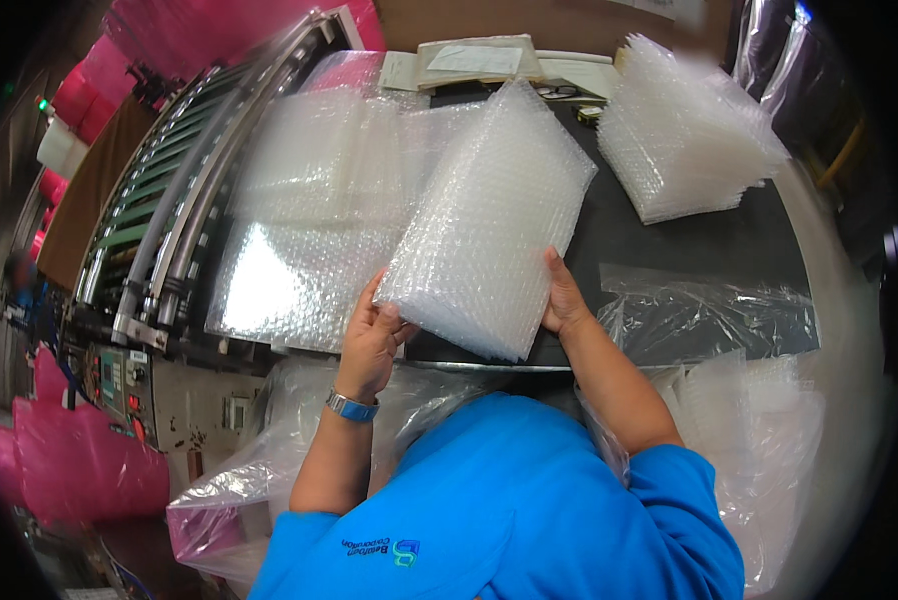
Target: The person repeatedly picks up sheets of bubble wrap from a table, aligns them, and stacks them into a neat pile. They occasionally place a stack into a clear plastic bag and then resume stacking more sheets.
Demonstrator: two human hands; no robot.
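Between my two hands is a thick stack of clear bubble-wrap sheets (494,215), tilted over the dark tabletop. My left hand (371,345) grips its near left corner, thumb on top. My right hand (563,298) closes on its right edge near the front, the thumb pointing up along the side; its other fingers are hidden behind the stack. To the left, flat bubble-wrap sheets (309,230) lie spread beside a roller machine. A second bubble-wrap stack (679,140) rests at the far right of the table.
The roller machine (184,170) stands at the left, a control panel (124,385) below it. A crumpled clear plastic bag (709,312) lies at the table's right front. Papers (479,60) and glasses (557,92) sit at the back. Pink rolls (84,460) are at the lower left.
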